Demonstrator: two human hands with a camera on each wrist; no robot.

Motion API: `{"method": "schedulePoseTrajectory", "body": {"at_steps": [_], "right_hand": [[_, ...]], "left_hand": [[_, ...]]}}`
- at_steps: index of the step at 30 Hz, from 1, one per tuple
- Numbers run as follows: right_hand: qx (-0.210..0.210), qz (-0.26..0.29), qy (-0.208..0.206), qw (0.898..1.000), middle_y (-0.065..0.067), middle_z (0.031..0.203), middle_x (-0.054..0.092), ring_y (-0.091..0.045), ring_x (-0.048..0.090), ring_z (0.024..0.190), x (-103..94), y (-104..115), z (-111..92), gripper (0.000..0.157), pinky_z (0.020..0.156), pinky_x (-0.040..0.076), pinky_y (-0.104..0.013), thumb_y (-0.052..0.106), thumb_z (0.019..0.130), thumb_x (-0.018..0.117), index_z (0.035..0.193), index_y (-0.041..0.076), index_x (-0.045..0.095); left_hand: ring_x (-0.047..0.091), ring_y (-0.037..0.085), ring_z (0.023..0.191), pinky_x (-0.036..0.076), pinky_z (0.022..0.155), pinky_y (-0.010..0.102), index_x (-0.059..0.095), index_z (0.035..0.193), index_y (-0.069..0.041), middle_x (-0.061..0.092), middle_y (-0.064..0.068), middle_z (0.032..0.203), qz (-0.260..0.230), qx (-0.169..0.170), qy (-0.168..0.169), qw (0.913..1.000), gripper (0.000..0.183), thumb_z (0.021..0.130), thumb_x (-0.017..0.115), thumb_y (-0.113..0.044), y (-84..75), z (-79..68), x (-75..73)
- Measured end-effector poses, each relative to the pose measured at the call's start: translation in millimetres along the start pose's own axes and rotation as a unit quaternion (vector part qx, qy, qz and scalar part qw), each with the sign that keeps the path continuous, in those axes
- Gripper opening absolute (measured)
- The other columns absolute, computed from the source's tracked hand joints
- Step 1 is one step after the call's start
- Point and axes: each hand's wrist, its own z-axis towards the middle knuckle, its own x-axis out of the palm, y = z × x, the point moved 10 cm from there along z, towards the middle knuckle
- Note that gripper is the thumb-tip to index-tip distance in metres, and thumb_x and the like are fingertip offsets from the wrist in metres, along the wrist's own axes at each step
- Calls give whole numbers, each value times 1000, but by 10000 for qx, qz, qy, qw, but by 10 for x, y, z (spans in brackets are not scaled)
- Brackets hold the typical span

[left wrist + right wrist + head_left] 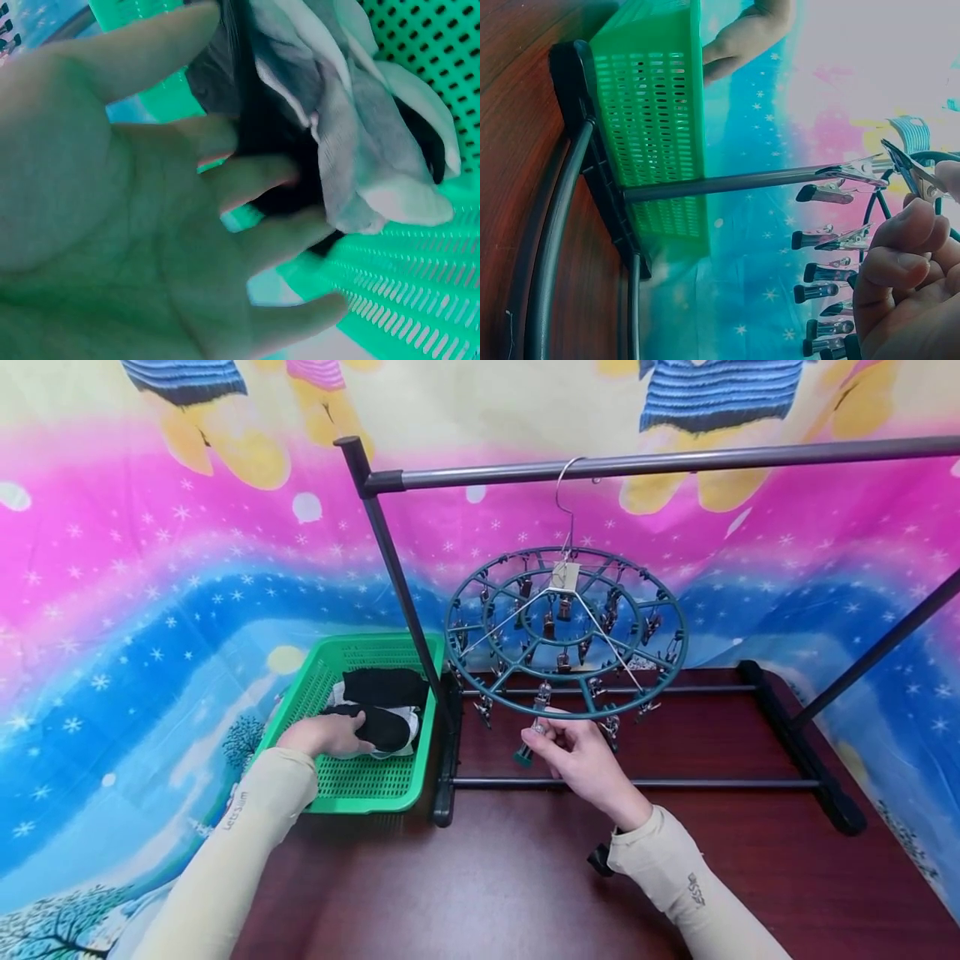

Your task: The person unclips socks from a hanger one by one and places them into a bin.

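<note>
My left hand (330, 737) reaches into a green plastic basket (341, 808), its fingers touching a black sock (384, 728). In the left wrist view the fingers (277, 240) are spread and nearly straight beside black cloth, with grey-and-white socks (360, 142) bunched beyond. Another folded black piece (384, 687) lies behind in the basket. My right hand (592, 768) pinches a metal clip (911, 169) between thumb and fingers at the near rim of a round dark-green clip hanger (685, 635).
The hanger hangs by a wire hook (558, 489) from the top bar (480, 472) of a dark rack. Several other clips (817, 292) dangle from its rings. The rack's left foot (444, 802) stands beside the basket on a reddish-brown table (450, 893). A patterned cloth (150, 568) hangs behind.
</note>
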Motion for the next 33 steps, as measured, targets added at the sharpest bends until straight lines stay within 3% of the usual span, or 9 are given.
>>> {"method": "schedulePoseTrajectory", "body": {"at_steps": [3,7,13,17,20,23,27,29,33], "right_hand": [[7,-1,7,10000,-4,60,49,-35,50,52,-2,1,-4,25,53,45,-30,25,105,63,85,9,63],[43,20,40,10000,-3,61,48,-29,50,51,7,4,3,25,54,45,-30,26,105,63,87,8,64],[114,28,85,9999,-2,60,48,-36,50,53,22,-4,8,27,54,45,-30,28,105,63,88,7,65],[152,19,60,9999,-3,61,48,-28,50,51,3,-16,-1,26,54,45,-30,28,105,63,89,7,64],[133,34,19,9999,-4,61,48,-25,49,50,-21,-25,-3,25,53,45,-31,26,105,64,89,7,64],[113,40,3,9999,-4,60,48,-31,50,51,-35,-34,-1,25,53,45,-31,25,105,64,88,7,64],[115,-3,25,9999,-4,61,49,-38,51,54,-26,-41,2,24,54,45,-31,26,105,63,88,10,65],[121,-46,38,9999,-4,61,49,-39,51,54,-18,-48,2,25,54,45,-31,27,105,63,88,9,65],[168,-89,65,9998,-4,60,49,-40,51,55,-5,-69,-4,27,55,45,-30,28,105,63,88,6,65]], "left_hand": [[24,54,151,29,119,64,17,164,0,22,33,165,-121,-50,173,9998,78,108,51,-42,67,17,37],[22,55,151,29,119,65,20,162,3,21,34,165,-381,-11,54,9993,78,107,52,-41,177,47,-17],[19,58,150,27,118,68,27,162,-1,21,35,164,-617,161,-137,9979,70,108,51,-38,350,59,-118],[20,55,151,26,118,68,20,165,-8,21,32,166,-834,586,-315,9943,71,109,49,-41,241,55,-203],[21,49,154,25,120,67,8,167,-17,16,24,170,-1350,1142,-523,9829,77,109,49,-44,-17,39,-315],[17,42,158,20,123,64,-1,167,-27,13,15,173,-2077,1579,-687,9629,80,109,51,-42,-266,17,-443],[21,37,158,15,125,62,-12,165,-32,23,14,171,-2889,1649,-717,9403,82,110,50,-32,-317,8,-526],[22,40,157,14,125,62,-14,164,-24,25,21,168,-2818,1479,-679,9456,83,110,49,-29,-235,15,-493],[19,50,154,22,122,63,-9,163,1,15,32,167,-1608,839,-442,9824,83,110,49,-28,4,49,-277]]}}
